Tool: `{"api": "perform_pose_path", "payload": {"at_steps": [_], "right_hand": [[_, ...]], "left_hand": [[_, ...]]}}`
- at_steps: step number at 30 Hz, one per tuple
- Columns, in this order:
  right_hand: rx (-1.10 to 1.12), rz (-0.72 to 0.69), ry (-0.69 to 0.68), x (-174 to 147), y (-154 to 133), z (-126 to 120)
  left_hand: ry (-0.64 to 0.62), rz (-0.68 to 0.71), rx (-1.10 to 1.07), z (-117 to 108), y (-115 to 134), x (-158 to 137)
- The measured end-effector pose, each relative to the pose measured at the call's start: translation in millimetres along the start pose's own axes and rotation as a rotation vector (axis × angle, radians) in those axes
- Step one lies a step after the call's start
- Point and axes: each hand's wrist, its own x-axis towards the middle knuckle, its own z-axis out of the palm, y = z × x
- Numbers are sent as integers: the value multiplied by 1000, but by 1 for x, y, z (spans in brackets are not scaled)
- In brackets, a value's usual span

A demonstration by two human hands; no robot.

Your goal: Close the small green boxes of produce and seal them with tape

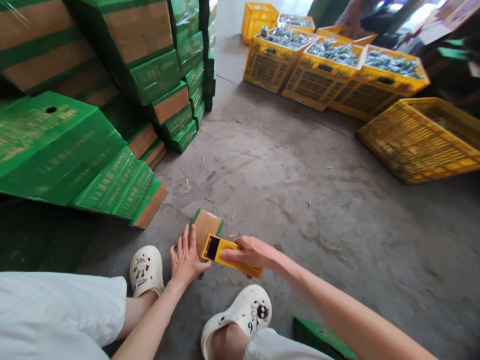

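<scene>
A brown cardboard piece with green edges (206,223) is between my feet; I cannot tell whether it is a loose piece or the end of a folded carton. My left hand (186,257) rests on its left side, fingers spread and thumb out toward the right. In my right hand (249,251) is a yellow, boxy hand tool with a black window (232,255). My fingers wrap round its body, the thumb along the top. The tool's front end overlaps the cardboard's right side; whether they touch is unclear.
Stacked green-and-brown cartons (157,75) and a leaning green carton (60,150) fill the left. Yellow crates (318,80) with silvery-grey contents line the back; another yellow crate (423,142) tilts at right. White clogs (146,270) flank my hands. A green carton (318,340) lies below.
</scene>
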Motion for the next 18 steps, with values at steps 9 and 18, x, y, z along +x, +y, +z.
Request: {"api": "perform_pose_path", "payload": {"at_steps": [9, 18], "right_hand": [[71, 56, -11, -25, 44, 18], [136, -13, 27, -2, 89, 43]], "left_hand": [[-45, 23, -30, -7, -5, 5], [-50, 45, -15, -7, -7, 6]]}}
